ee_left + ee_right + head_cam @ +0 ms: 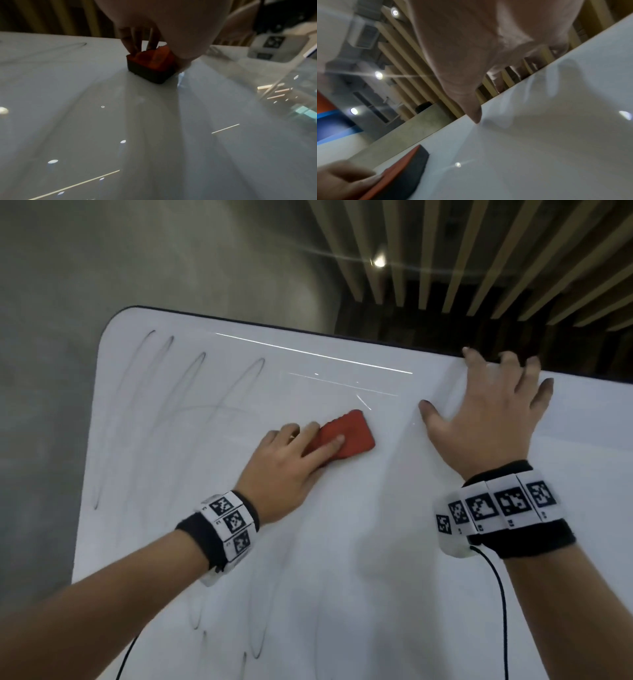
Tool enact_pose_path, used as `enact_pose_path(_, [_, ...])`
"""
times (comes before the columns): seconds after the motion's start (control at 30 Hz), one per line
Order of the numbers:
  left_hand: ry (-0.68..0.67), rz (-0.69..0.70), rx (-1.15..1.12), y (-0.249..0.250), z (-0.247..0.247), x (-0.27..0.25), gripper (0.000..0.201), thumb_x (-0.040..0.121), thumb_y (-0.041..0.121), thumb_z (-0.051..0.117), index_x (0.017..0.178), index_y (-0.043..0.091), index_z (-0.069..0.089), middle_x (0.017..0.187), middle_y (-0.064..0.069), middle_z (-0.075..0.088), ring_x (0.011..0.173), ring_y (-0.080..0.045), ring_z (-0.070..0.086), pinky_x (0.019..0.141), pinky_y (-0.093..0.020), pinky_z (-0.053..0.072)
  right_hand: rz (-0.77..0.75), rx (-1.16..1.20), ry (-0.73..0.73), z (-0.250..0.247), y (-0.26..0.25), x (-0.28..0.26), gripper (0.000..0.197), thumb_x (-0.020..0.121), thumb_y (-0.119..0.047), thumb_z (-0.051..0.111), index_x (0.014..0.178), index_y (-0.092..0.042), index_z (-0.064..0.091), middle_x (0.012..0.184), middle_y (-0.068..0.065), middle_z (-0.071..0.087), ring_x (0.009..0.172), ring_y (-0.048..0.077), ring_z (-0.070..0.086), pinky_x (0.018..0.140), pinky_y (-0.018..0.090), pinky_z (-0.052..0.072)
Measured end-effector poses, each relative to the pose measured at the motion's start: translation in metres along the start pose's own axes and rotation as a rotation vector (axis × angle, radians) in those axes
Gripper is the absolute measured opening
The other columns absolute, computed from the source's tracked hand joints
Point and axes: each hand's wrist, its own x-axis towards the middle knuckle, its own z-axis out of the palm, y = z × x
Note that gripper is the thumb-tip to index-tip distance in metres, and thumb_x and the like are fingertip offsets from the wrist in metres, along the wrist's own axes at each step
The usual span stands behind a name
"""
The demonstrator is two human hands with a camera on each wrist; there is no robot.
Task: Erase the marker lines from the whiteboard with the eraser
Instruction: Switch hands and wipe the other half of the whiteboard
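A white whiteboard (342, 542) fills the head view, with faint grey marker loops (191, 392) at its upper left and more lines (257, 642) near the bottom. My left hand (291, 463) grips a red eraser (346, 436) with a dark felt base (147, 71) and presses it against the board's middle. My right hand (486, 416) lies flat with spread fingers near the board's top edge, thumb (474, 115) touching the surface. The eraser (402, 171) shows at the lower left of the right wrist view.
The board's dark-rimmed top edge (308, 328) and rounded left corner stand before a grey concrete wall (102, 268). Wooden ceiling slats (479, 251) and a lamp (379, 262) are overhead. A black cable (500, 611) hangs from my right wristband.
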Motion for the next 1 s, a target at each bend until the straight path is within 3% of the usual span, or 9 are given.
enact_pose_path(0.1, [0.056,-0.194,0.048,-0.049,-0.001,0.017,0.049,0.1,0.036,0.053,0.147,0.023,0.05,0.134,-0.017,0.057,0.1,-0.038,0.056,0.081,-0.046,0.05,-0.158,-0.059,-0.084,0.01,-0.034,0.009,0.082,0.086,-0.052,0.069,0.155,-0.024,0.035,0.156,0.015,0.037,0.15,0.042,0.023,0.122,0.067,0.008])
enact_pose_path(0.23, [0.104,-1.1,-0.086,-0.139,-0.008,0.033,0.054,0.101,0.033,0.051,0.152,0.021,0.04,0.14,-0.022,0.047,0.118,-0.047,0.051,0.101,-0.053,0.043,-0.181,-0.082,-0.118,0.019,-0.061,0.013,0.084,0.085,-0.056,0.068,0.155,-0.027,0.034,0.153,0.012,0.038,0.146,0.043,0.027,0.116,0.076,0.006])
enact_pose_path(0.3, [0.088,-1.27,-0.106,-0.146,-0.006,0.032,0.053,0.102,0.033,0.05,0.153,0.023,0.038,0.142,-0.02,0.045,0.124,-0.046,0.048,0.104,-0.054,0.04,-0.165,-0.092,-0.106,0.022,-0.064,0.012,0.083,0.086,-0.058,0.066,0.155,-0.027,0.033,0.153,0.013,0.037,0.146,0.044,0.027,0.115,0.077,0.007])
enact_pose_path(0.37, [0.121,-1.083,-0.001,-0.121,-0.002,0.03,0.052,0.103,0.033,0.049,0.153,0.023,0.04,0.14,-0.02,0.048,0.117,-0.044,0.051,0.097,-0.053,0.044,-0.153,-0.091,-0.094,0.026,-0.065,0.01,0.083,0.087,-0.059,0.064,0.156,-0.026,0.031,0.156,0.016,0.034,0.147,0.046,0.024,0.115,0.078,0.007])
enact_pose_path(0.53, [0.081,-0.222,0.003,-0.061,0.009,0.0,0.05,0.1,0.035,0.055,0.149,0.027,0.049,0.137,-0.015,0.055,0.108,-0.037,0.054,0.089,-0.044,0.046,-0.137,-0.083,-0.073,0.033,-0.067,0.005,0.084,0.088,-0.06,0.06,0.158,-0.025,0.028,0.159,0.02,0.029,0.15,0.047,0.018,0.116,0.076,0.007])
enact_pose_path(0.6, [0.093,-0.297,0.058,-0.091,0.006,0.001,0.049,0.097,0.034,0.056,0.145,0.021,0.052,0.131,-0.018,0.058,0.1,-0.039,0.057,0.084,-0.045,0.048,-0.143,-0.077,-0.056,0.035,-0.066,0.004,0.084,0.089,-0.06,0.058,0.158,-0.024,0.028,0.159,0.021,0.029,0.15,0.048,0.017,0.116,0.076,0.007])
enact_pose_path(0.77, [0.085,-1.136,-0.046,-0.157,-0.001,0.012,0.052,0.102,0.031,0.05,0.15,0.016,0.041,0.137,-0.021,0.05,0.115,-0.045,0.051,0.098,-0.051,0.042,-0.141,-0.063,-0.043,0.036,-0.066,0.002,0.083,0.089,-0.06,0.058,0.158,-0.023,0.03,0.157,0.023,0.031,0.149,0.049,0.019,0.116,0.077,0.008])
enact_pose_path(0.83, [0.078,-1.037,0.02,-0.136,0.003,0.012,0.051,0.102,0.031,0.049,0.15,0.014,0.042,0.134,-0.022,0.051,0.111,-0.043,0.052,0.094,-0.05,0.043,-0.139,-0.058,-0.042,0.035,-0.067,0.001,0.083,0.088,-0.06,0.06,0.157,-0.023,0.031,0.156,0.022,0.032,0.149,0.048,0.02,0.116,0.077,0.007])
enact_pose_path(1.0, [0.095,-0.276,0.015,-0.094,0.006,-0.026,0.049,0.1,0.032,0.057,0.147,0.02,0.051,0.132,-0.017,0.057,0.101,-0.037,0.054,0.089,-0.047,0.049,-0.051,-0.043,-0.057,0.028,-0.081,0.01,0.079,0.084,-0.053,0.069,0.149,-0.02,0.04,0.148,0.024,0.039,0.145,0.048,0.026,0.117,0.074,0.008])
